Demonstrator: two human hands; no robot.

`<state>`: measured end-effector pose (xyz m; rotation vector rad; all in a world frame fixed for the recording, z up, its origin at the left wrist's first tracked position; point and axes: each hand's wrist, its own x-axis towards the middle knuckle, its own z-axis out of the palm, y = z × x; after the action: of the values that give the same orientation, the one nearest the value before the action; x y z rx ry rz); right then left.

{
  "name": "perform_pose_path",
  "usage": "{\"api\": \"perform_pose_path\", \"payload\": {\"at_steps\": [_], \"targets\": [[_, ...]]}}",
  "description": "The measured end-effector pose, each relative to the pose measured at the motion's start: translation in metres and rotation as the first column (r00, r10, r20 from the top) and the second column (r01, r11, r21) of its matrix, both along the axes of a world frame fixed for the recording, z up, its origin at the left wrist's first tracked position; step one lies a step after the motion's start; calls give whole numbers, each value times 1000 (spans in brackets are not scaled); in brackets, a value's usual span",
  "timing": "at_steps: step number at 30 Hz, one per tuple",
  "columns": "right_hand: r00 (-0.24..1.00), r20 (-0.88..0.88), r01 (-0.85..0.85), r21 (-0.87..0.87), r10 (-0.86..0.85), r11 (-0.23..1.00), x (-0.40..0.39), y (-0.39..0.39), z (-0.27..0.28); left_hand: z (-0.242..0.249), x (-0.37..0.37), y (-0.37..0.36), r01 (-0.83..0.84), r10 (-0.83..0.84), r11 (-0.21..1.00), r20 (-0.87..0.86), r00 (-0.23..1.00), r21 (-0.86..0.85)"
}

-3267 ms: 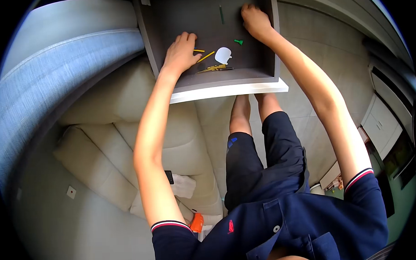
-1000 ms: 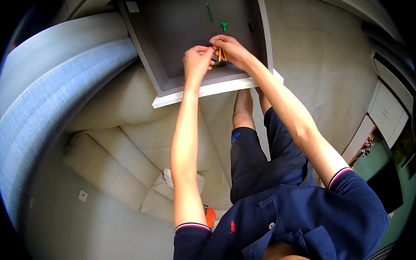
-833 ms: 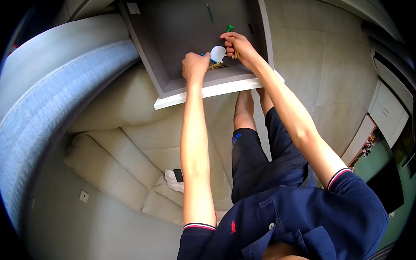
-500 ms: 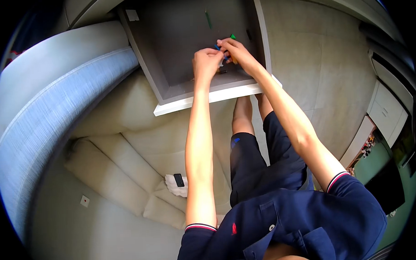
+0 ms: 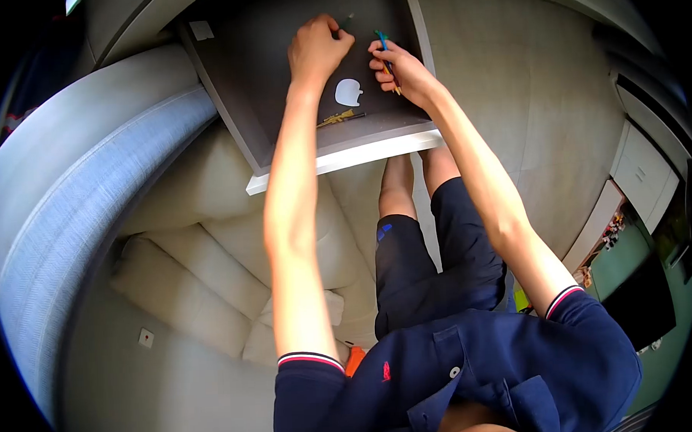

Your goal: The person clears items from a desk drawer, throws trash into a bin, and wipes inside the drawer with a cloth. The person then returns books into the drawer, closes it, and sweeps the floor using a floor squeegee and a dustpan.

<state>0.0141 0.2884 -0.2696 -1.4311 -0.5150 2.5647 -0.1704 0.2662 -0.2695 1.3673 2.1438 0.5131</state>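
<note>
My left hand [image 5: 319,53] is inside the drawer [image 5: 281,111], its fingers closed on a dark green pencil [image 5: 347,22] that pokes out past the fingertips. To its right, my right hand [image 5: 406,73] is wrapped round a small bunch of pencils [image 5: 387,54], blue and yellow among them, with a green piece at the upper end. A white apple-shaped sticker [image 5: 348,92] lies on the drawer floor between my forearms. Just below it is a small gold toy rifle [image 5: 341,118], partly covered by my left forearm at one end.
The white drawer front [image 5: 344,161] stands out above my legs. A light blue upholstered edge [image 5: 108,178] curves along the left. Below are a beige sofa [image 5: 188,282] and an orange object [image 5: 355,360] near my left sleeve. Cabinets [image 5: 641,167] stand at the far right.
My hands have moved apart. The left has gone up and taken hold of the green pencil; the right keeps the bunch. The white sticker and toy rifle are now in fuller view.
</note>
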Motion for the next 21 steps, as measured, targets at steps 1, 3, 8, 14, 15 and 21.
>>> {"api": "perform_pose_path", "payload": {"at_steps": [1, 3, 8, 14, 15, 21], "targets": [[1000, -5, 5, -1, -5, 1000, -1, 1, 3, 14, 2, -12, 5, -5, 1000, -5, 1000, -1], [993, -120, -44, -192, 21, 980, -8, -1, 13, 39, 5, -35, 326, -336, 919, 7, 942, 223], [962, -185, -223, -121, 199, 967, -16, -21, -5, 47, 6, -73, 483, -508, 817, -1, 861, 316], [975, -134, -194, -123, 178, 973, -9, -26, -16, 17, -21, -104, 375, -344, 877, 150, 927, -300], [974, -130, -200, -124, 184, 972, -9, -27, -16, 5, -21, -116, 441, -412, 829, 156, 898, -345], [996, -54, -80, -142, 73, 987, 0, -29, -24, -14, -13, -124, 450, -387, 802, 232, 892, -394]]}}
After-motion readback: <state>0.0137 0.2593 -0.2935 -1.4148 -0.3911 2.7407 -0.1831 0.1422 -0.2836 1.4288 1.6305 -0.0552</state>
